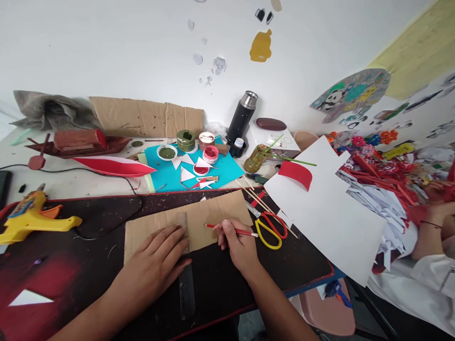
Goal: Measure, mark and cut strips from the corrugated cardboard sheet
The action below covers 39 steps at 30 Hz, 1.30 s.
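Note:
A sheet of brown cardboard (216, 204) lies on the dark table mat in front of me. Across it runs a clear ruler (186, 289), whose lower end reaches past the cardboard's near edge. My left hand (159, 251) rests flat on the cardboard and the ruler, fingers stretched out and pressing down. Pinched in my right hand (236, 241) is a red pencil (245, 232), its tip pointing left above the cardboard and its eraser end to the right. Scissors (269, 229) with yellow and red handles lie just right of the cardboard.
A yellow glue gun (39, 220) lies at left, its cord trailing behind. Paint pots (185, 140) stand on blue paper (227, 166) at the back, near a black thermos (241, 118). White paper (330, 218) covers the right side. Another person's arm (432, 227) shows at far right.

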Each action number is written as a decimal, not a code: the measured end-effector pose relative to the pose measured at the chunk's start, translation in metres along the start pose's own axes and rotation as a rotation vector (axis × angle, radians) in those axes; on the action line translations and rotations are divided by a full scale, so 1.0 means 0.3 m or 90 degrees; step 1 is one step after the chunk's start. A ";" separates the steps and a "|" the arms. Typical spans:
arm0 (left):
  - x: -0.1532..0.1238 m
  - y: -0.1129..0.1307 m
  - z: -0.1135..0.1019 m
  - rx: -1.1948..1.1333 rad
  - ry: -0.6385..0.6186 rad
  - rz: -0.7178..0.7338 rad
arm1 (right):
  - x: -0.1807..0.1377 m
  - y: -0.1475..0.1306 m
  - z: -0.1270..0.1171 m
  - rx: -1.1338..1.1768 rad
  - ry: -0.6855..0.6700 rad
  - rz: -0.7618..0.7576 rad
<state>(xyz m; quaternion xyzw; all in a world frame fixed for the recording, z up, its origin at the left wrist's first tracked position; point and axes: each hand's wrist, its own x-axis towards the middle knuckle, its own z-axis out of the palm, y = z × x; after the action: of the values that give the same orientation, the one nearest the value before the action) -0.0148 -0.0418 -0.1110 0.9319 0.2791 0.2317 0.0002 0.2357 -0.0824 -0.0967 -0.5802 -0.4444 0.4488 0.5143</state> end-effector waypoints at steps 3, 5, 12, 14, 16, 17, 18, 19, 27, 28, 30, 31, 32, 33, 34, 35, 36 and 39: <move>-0.004 0.001 0.005 0.001 -0.004 -0.003 | 0.001 -0.002 0.002 -0.006 0.002 0.002; -0.002 0.001 0.004 0.010 0.001 0.005 | 0.001 -0.001 0.003 -0.010 0.000 0.005; 0.011 0.001 -0.009 0.029 0.007 0.031 | 0.001 -0.002 -0.001 -0.003 -0.002 0.005; 0.008 0.001 -0.007 0.023 0.003 0.024 | 0.001 -0.003 0.001 -0.004 0.000 0.003; 0.003 -0.001 -0.003 0.021 0.001 0.020 | 0.000 -0.002 0.004 0.001 0.005 0.004; 0.002 -0.002 -0.001 0.024 0.003 0.021 | 0.000 -0.001 0.006 0.007 0.009 0.006; 0.001 -0.004 0.001 0.027 0.005 0.024 | -0.001 -0.001 0.006 0.018 0.012 0.011; 0.000 -0.006 0.003 0.030 0.010 0.028 | 0.000 -0.002 0.004 0.029 0.014 0.018; -0.004 -0.022 0.027 0.056 0.057 0.047 | 0.095 -0.081 -0.075 -0.083 0.001 -0.059; -0.007 -0.023 0.032 0.061 0.058 0.045 | 0.122 -0.096 -0.087 -0.135 0.000 -0.091; -0.014 -0.025 0.040 0.070 0.055 0.039 | 0.180 -0.122 -0.107 -0.239 -0.005 -0.159; -0.017 -0.027 0.043 0.070 0.054 0.036 | 0.211 -0.131 -0.116 -0.280 -0.002 -0.197; -0.019 -0.029 0.045 0.068 0.056 0.033 | 0.240 -0.138 -0.125 -0.325 -0.009 -0.233; -0.021 -0.032 0.047 0.063 0.061 0.030 | 0.269 -0.144 -0.134 -0.374 -0.016 -0.258; -0.021 -0.035 0.048 0.058 0.065 0.028 | 0.296 -0.149 -0.142 -0.432 -0.016 -0.261; -0.021 -0.037 0.048 0.055 0.069 0.031 | 0.321 -0.155 -0.149 -0.502 -0.023 -0.246; -0.021 -0.040 0.048 0.055 0.071 0.038 | 0.344 -0.161 -0.156 -0.585 -0.035 -0.217; -0.025 -0.051 0.047 0.076 0.072 0.079 | 0.401 -0.181 -0.172 -0.727 -0.058 -0.158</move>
<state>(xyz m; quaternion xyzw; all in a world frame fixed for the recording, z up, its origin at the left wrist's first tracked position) -0.0223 -0.0309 -0.1290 0.9311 0.2342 0.2663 -0.0856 0.3076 0.0292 -0.0466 -0.6892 -0.7021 0.0991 0.1489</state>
